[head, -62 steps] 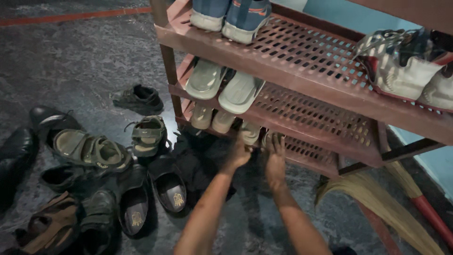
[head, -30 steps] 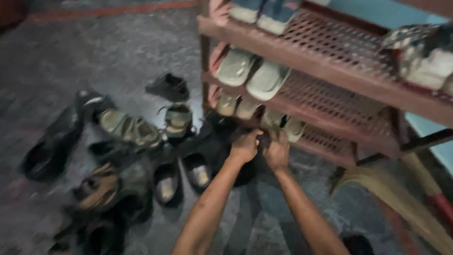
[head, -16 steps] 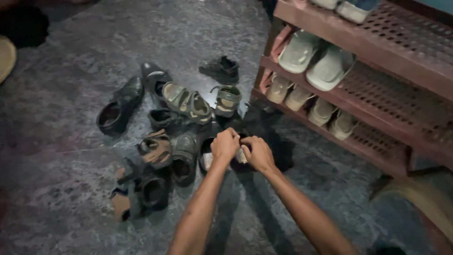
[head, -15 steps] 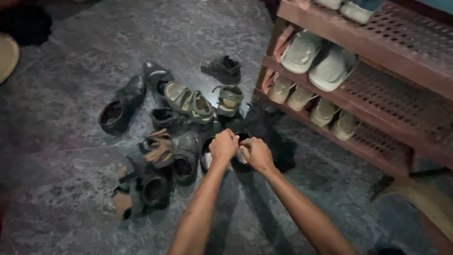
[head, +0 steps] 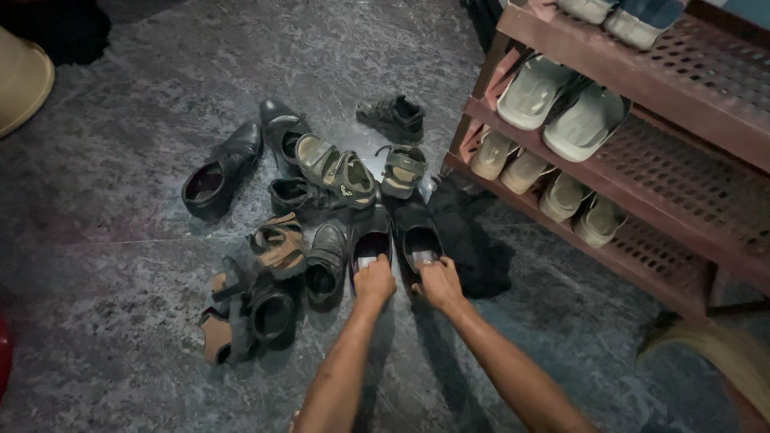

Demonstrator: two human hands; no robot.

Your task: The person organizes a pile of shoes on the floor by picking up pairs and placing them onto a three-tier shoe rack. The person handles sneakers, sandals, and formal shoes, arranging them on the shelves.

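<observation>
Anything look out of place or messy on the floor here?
Yes. Shoes and sandals lie jumbled, some overlapping, on the floor beside the rack. A black cloth lies crumpled by the black pair both hands grip.

black slip-on shoes (head: 393, 240), olive sandals (head: 337, 168), reddish-brown perforated rack (head: 642, 160), grey mottled floor (head: 120, 265)

Dark mottled stone floor (head: 144, 265) is carrying a loose pile of footwear at its middle: black dress shoes (head: 220, 167), olive strap sandals (head: 337, 168), brown sandals (head: 277, 244), a black cloth (head: 477, 240). Red-brown slatted rack (head: 642, 232) is standing at the floor's right edge, holding pale slippers (head: 553, 104) and beige flats (head: 545, 184) on its shelves.
</observation>
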